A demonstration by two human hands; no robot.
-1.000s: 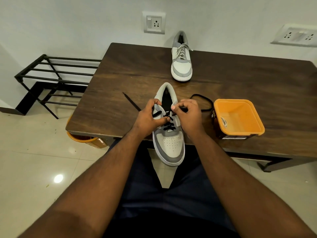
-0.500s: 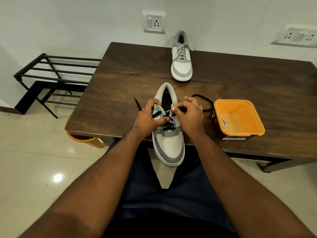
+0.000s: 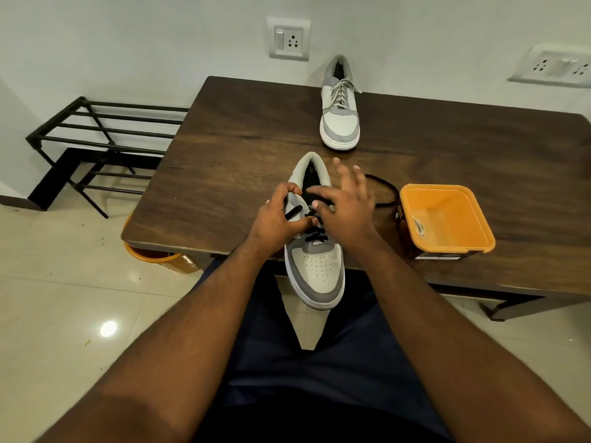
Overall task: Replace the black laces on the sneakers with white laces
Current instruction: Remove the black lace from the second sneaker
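Observation:
A grey and white sneaker (image 3: pixel 319 273) lies with its toe over the near edge of the dark wooden table (image 3: pixel 224 148), black lace threaded through its lower eyelets. My left hand (image 3: pixel 276 219) grips the sneaker's left eyelet flap, where a short lace end shows. My right hand (image 3: pixel 348 212) pinches the black lace (image 3: pixel 387 190) between thumb and index over the tongue, its other fingers spread. The lace loops out on the table to the right. A second sneaker (image 3: pixel 340 123) with pale laces stands at the far edge.
An orange tub (image 3: pixel 447 219) with something white inside sits on the table right of my hands. A black metal shoe rack (image 3: pixel 96 132) stands on the floor to the left. An orange bucket (image 3: pixel 153 257) shows under the table's left corner.
The loose lace end that lay on the table left of the sneaker has been drawn in to the eyelet. My right hand's outer fingers have spread open and lifted.

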